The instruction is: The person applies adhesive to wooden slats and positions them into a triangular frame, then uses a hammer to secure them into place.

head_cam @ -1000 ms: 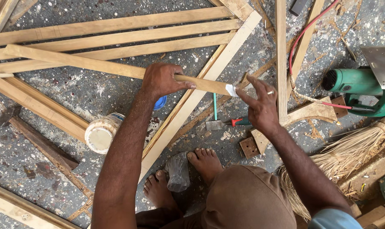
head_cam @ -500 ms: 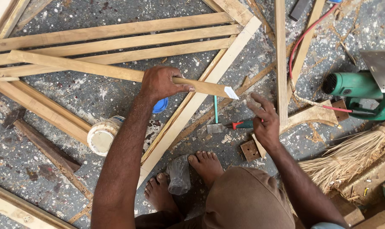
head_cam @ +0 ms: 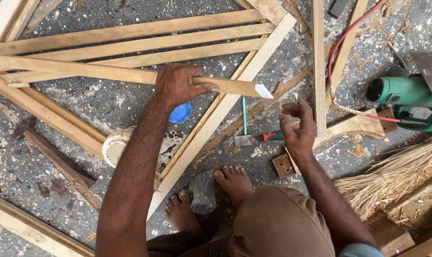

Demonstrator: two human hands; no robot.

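Bright even daylight, soft faint shadows, sharp focus

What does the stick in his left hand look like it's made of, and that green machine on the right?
The strip gripped by the left hand looks like bare, unfinished wood: pale tan with straight grain, and a white smear, maybe glue, at its tip. The green machine looks like a painted or moulded housing with a dull metal plate; metal or plastic is unclear.

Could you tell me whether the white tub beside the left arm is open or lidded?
Open: the white tub shows pale contents, with a blue lid lying apart.
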